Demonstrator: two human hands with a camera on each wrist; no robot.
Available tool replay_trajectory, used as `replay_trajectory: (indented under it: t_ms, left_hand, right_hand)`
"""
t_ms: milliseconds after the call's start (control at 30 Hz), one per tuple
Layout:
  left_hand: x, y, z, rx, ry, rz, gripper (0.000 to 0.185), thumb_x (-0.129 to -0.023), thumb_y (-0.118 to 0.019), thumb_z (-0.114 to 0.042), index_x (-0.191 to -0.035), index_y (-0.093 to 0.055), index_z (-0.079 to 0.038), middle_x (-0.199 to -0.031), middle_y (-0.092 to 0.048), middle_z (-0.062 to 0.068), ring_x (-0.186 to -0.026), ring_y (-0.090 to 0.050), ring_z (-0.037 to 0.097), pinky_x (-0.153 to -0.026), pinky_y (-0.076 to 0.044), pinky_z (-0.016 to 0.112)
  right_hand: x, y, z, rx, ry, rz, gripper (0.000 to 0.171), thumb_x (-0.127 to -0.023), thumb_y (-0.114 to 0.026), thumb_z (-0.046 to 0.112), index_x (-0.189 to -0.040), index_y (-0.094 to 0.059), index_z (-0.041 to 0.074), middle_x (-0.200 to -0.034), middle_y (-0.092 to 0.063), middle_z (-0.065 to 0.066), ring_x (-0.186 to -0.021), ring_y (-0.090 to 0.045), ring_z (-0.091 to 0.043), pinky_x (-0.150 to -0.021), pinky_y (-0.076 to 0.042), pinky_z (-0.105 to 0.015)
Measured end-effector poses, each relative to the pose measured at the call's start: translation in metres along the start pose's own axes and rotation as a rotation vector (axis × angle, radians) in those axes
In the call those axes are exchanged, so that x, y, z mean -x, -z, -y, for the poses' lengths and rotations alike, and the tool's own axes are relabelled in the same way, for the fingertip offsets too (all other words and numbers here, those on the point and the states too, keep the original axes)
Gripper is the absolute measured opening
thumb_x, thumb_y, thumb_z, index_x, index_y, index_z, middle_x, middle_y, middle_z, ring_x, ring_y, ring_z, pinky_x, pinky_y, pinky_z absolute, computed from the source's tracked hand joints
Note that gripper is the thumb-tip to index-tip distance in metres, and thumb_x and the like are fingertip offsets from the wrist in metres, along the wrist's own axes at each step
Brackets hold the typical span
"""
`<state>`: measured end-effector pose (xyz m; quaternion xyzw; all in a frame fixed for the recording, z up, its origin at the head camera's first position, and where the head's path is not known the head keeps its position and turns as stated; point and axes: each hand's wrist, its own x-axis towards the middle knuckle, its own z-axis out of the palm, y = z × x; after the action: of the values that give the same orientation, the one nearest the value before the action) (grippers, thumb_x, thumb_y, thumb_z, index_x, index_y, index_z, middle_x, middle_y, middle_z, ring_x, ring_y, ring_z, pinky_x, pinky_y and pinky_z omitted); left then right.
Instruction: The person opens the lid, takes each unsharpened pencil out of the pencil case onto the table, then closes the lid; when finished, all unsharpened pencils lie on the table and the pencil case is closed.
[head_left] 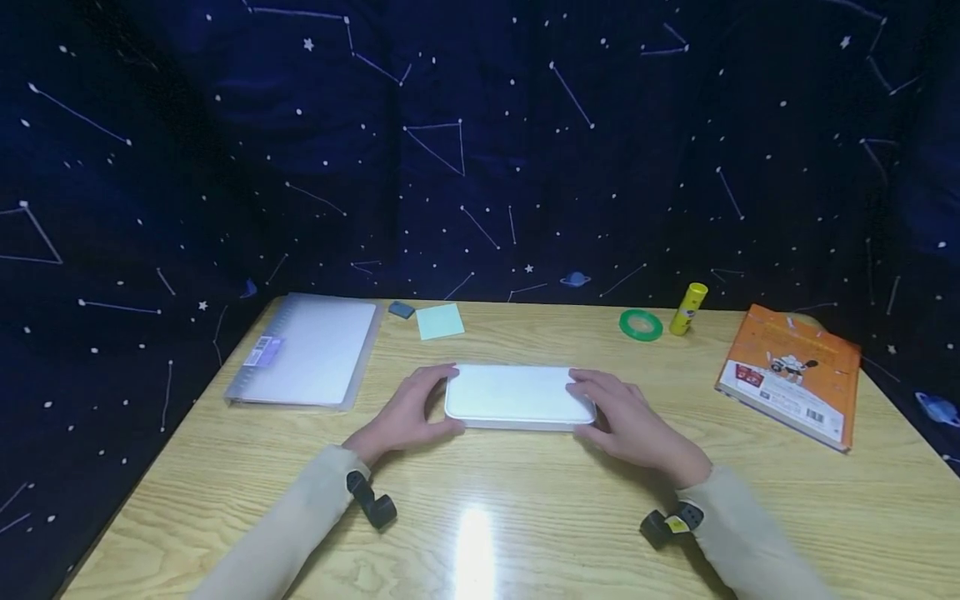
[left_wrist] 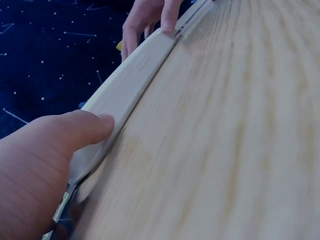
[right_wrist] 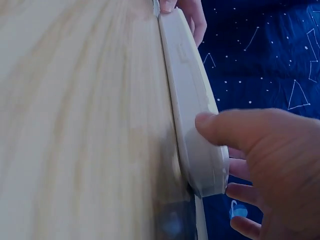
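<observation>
A flat white case [head_left: 517, 393] with rounded corners lies in the middle of the wooden table [head_left: 525, 517]. My left hand [head_left: 420, 408] grips its left end, with the thumb on the near side and the fingers over the far edge. My right hand [head_left: 618, 412] holds the right end the same way. In the left wrist view my thumb [left_wrist: 80, 130] presses the case's side [left_wrist: 130, 85], and the other hand [left_wrist: 147, 17] shows at the far end. In the right wrist view my thumb [right_wrist: 225, 127] lies on the case's corner [right_wrist: 187, 90], with fingers curled behind it.
A clear plastic folder [head_left: 307, 350] lies at the left. A blue eraser [head_left: 401, 310] and a green sticky note [head_left: 440, 321] lie behind the case. A green tape roll [head_left: 641, 324], a yellow glue stick [head_left: 688, 308] and an orange book [head_left: 791, 373] lie at the right. Dark starry cloth hangs behind.
</observation>
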<state>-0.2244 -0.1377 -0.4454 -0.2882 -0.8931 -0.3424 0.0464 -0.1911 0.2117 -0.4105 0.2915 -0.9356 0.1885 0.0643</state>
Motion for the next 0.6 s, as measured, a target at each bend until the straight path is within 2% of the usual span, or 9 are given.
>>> replay_trajectory:
  t_ms: [167, 367, 467, 600]
  left_hand:
    - [0.001, -0.003, -0.001, -0.005, 0.005, -0.003, 0.08, -0.078, -0.074, -0.042, -0.143, -0.041, -0.01, -0.144, -0.046, 0.01, -0.132, -0.041, 0.027, -0.107, -0.031, 0.048]
    - [0.002, -0.006, -0.005, 0.028, 0.006, -0.003, 0.07, -0.084, -0.069, -0.04, -0.142, -0.042, -0.009, -0.138, -0.049, 0.01, -0.121, -0.044, 0.025, -0.099, -0.033, 0.044]
    - [0.001, -0.007, -0.008, 0.07, 0.039, -0.006, 0.064, -0.086, -0.067, -0.039, -0.139, -0.045, -0.01, -0.13, -0.052, 0.01, -0.112, -0.044, 0.022, -0.095, -0.037, 0.041]
    - [-0.001, -0.008, -0.012, 0.128, 0.069, -0.049, 0.053, -0.087, -0.063, -0.038, -0.131, -0.052, -0.011, -0.115, -0.056, 0.007, -0.099, -0.043, 0.019, -0.085, -0.04, 0.035]
  right_hand:
    - [0.0, -0.002, 0.001, 0.016, -0.009, -0.012, 0.054, -0.084, -0.073, 0.022, -0.132, -0.054, 0.005, -0.145, -0.045, -0.016, -0.134, -0.039, -0.035, -0.101, -0.033, -0.058]
    - [0.0, -0.002, 0.002, 0.003, -0.022, -0.027, 0.051, -0.087, -0.069, 0.021, -0.133, -0.054, 0.005, -0.143, -0.047, -0.015, -0.133, -0.04, -0.035, -0.102, -0.031, -0.057]
    - [-0.004, 0.0, 0.006, 0.002, 0.006, -0.041, 0.048, -0.088, -0.067, 0.022, -0.131, -0.055, 0.006, -0.139, -0.051, -0.015, -0.13, -0.044, -0.034, -0.101, -0.033, -0.056]
    - [-0.015, 0.003, 0.015, 0.007, 0.075, -0.084, 0.042, -0.088, -0.068, 0.024, -0.125, -0.059, 0.006, -0.129, -0.059, -0.014, -0.121, -0.053, -0.032, -0.092, -0.041, -0.053]
